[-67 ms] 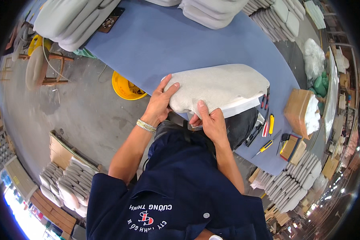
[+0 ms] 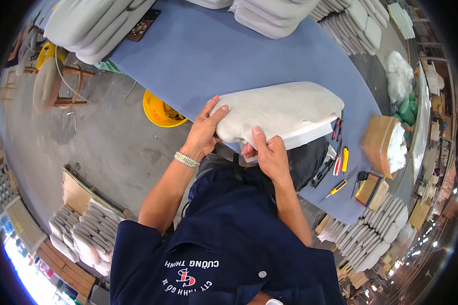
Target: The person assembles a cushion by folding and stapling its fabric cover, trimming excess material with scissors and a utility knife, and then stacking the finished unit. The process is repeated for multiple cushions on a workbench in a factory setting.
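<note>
A light grey fabric-covered seat cushion [image 2: 277,104] lies tilted at the near edge of the blue table, partly over my lap. My left hand [image 2: 204,127] grips its left end, thumb on top and the other fingers curled under it. At the near edge my right hand [image 2: 269,152] pinches the cover, thumb pressed on top and fingers folded beneath. A white sheet-like layer [image 2: 310,135] shows below the cushion's near side. What the fingers under the cushion touch is hidden.
On the blue table [image 2: 198,51] to my right lie a yellow cutter [image 2: 345,158], a yellow-handled screwdriver [image 2: 336,189] and red-handled pliers [image 2: 337,129]. A cardboard box [image 2: 379,142] stands beyond them. Stacked grey cushions [image 2: 275,18] sit at the back; a yellow bucket [image 2: 155,114] is on the floor at left.
</note>
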A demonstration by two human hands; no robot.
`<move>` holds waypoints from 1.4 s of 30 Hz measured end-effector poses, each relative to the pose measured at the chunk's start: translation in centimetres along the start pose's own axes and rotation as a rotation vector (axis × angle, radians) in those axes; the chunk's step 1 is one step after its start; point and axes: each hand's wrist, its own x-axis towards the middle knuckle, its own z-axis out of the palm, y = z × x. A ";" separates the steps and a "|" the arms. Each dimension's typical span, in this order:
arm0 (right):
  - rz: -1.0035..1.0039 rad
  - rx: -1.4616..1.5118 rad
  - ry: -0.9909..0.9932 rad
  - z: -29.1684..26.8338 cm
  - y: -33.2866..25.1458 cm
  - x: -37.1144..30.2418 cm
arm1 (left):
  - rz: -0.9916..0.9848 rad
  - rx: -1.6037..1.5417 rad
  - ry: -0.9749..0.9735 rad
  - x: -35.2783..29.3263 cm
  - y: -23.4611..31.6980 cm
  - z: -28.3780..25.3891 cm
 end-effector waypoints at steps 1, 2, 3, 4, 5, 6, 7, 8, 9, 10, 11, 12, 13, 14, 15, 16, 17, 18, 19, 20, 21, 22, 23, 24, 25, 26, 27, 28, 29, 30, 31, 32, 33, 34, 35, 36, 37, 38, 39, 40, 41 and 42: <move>-0.054 -0.050 0.023 0.1 -0.4 0.7 | 0.004 -0.036 0.003 0.1 -0.1 -0.2; -0.105 -0.098 0.047 0.2 -0.8 1.2 | -0.016 -0.069 0.002 -0.1 -0.2 -0.2; -0.127 -0.158 0.051 0.1 -1.6 2.0 | -0.031 -0.101 0.003 -0.1 -0.2 -0.2; -0.150 -0.218 0.055 -0.1 -2.8 2.8 | -0.045 -0.134 0.005 -0.2 -0.2 -0.4; -0.176 -0.276 0.053 -0.1 -3.9 3.6 | -0.107 -0.159 -0.131 1.4 -1.1 -2.2; -0.161 -0.276 0.012 0.1 -4.6 4.6 | -0.161 -0.133 -0.136 1.5 -1.1 -2.6; -0.147 -0.276 -0.029 0.3 -5.3 5.5 | -0.214 -0.109 -0.142 1.6 -1.1 -3.0; -0.140 -0.278 -0.064 0.5 -5.8 6.7 | -0.262 -0.080 -0.154 1.6 -0.4 -2.7; -0.118 -0.263 -0.133 0.9 -5.5 7.9 | -0.230 0.137 0.005 1.0 0.2 -2.3; -0.107 -0.258 -0.141 1.4 -5.6 8.3 | -0.115 0.393 0.028 0.3 0.8 -2.7; -0.090 -0.245 -0.148 2.2 -5.6 8.4 | -0.007 0.655 0.056 -0.5 1.6 -3.8; -0.059 -0.231 -0.162 2.9 -5.1 8.3 | 0.087 0.914 0.087 -1.5 1.6 -4.9; -0.095 -0.164 -0.137 3.2 -4.2 8.6 | 0.359 1.019 0.092 -1.2 0.5 -6.1; -0.111 -0.151 -0.144 3.3 -4.0 8.7 | 0.635 1.135 0.137 -1.2 -0.8 -7.4; -0.128 -0.134 -0.144 3.1 -3.8 8.9 | 0.688 1.115 0.084 -2.8 0.8 -5.9; -0.144 -0.116 -0.141 3.0 -3.6 9.2 | 0.740 1.096 0.028 -3.5 1.5 -4.8; -0.167 -0.139 -0.162 2.9 -4.0 9.4 | 0.858 1.067 0.065 -2.8 1.4 -4.5; -0.178 -0.107 -0.191 3.0 -3.9 9.7 | 0.805 1.086 0.068 -2.3 1.8 -4.7; -0.189 -0.074 -0.216 3.0 -3.6 9.9 | 0.752 1.106 0.068 -1.9 2.2 -4.8; -0.200 -0.047 -0.237 2.9 -3.3 10.3 | 0.702 1.120 0.062 -1.4 2.5 -4.6; -0.204 -0.017 -0.251 2.8 -3.1 10.4 | 0.716 1.128 0.050 -1.1 2.6 -4.5; -0.209 0.013 -0.264 2.8 -3.0 10.5 | 0.731 1.137 0.037 -0.8 2.8 -4.6; -0.209 0.047 -0.281 2.9 -2.8 10.5 | 0.740 1.148 0.027 -0.6 2.8 -4.8; -0.208 0.071 -0.286 2.9 -2.6 10.4 | 0.755 1.142 0.007 -0.5 2.8 -5.1; -0.208 0.096 -0.290 3.0 -2.4 10.4 | 0.770 1.137 -0.014 -0.3 2.8 -5.3; -0.211 0.121 -0.290 2.9 -2.3 10.4 | 0.789 1.133 -0.039 -0.1 2.9 -5.4; -0.201 0.135 -0.302 2.9 -2.1 10.5 | 0.765 1.124 -0.046 0.1 2.9 -5.4; -0.191 0.150 -0.311 2.9 -1.8 10.4 | 0.742 1.118 -0.055 0.0 2.8 -5.5; -0.184 0.163 -0.305 2.6 -1.4 10.5 | 0.724 1.111 -0.080 0.3 2.7 -5.2; -0.160 0.150 -0.306 2.3 -1.2 10.5 | 0.740 1.114 -0.068 0.6 2.4 -4.8; -0.134 0.141 -0.302 2.6 -0.9 10.5 | 0.755 1.119 -0.061 0.5 2.2 -4.9; -0.179 0.180 -0.290 3.0 -0.5 10.4 | 0.764 1.082 -0.048 0.7 1.7 -5.2; -0.200 0.196 -0.300 2.9 -1.2 9.8 | 0.767 1.043 -0.039 0.8 1.3 -5.6; -0.207 0.276 -0.337 2.5 -1.1 9.5 | 0.754 1.075 -0.029 0.6 1.1 -5.9; -0.257 0.375 -0.367 1.9 -0.6 9.2 | 0.747 1.114 -0.004 0.5 1.3 -6.0; -0.314 0.347 -0.311 1.0 -1.2 8.4 | 0.760 1.098 -0.019 0.6 1.3 -5.9; -0.351 0.301 -0.147 -0.2 -0.6 7.9 | 0.769 1.086 -0.031 0.7 1.5 -5.8; -0.386 0.257 0.009 -1.7 0.5 7.8 | 0.775 1.076 -0.034 0.6 1.6 -5.6; -0.424 0.216 0.204 -3.5 1.4 7.9 | 0.769 1.105 -0.031 0.5 1.8 -5.6; -0.455 0.174 0.399 -5.5 2.4 8.0 | 0.761 1.130 -0.027 0.4 2.0 -5.5; -0.420 0.162 0.599 -7.8 3.9 8.1 | 0.746 1.157 -0.037 0.5 2.1 -5.2; -0.386 0.152 0.794 -9.5 5.1 8.4 | 0.698 1.157 -0.038 0.3 2.2 -4.9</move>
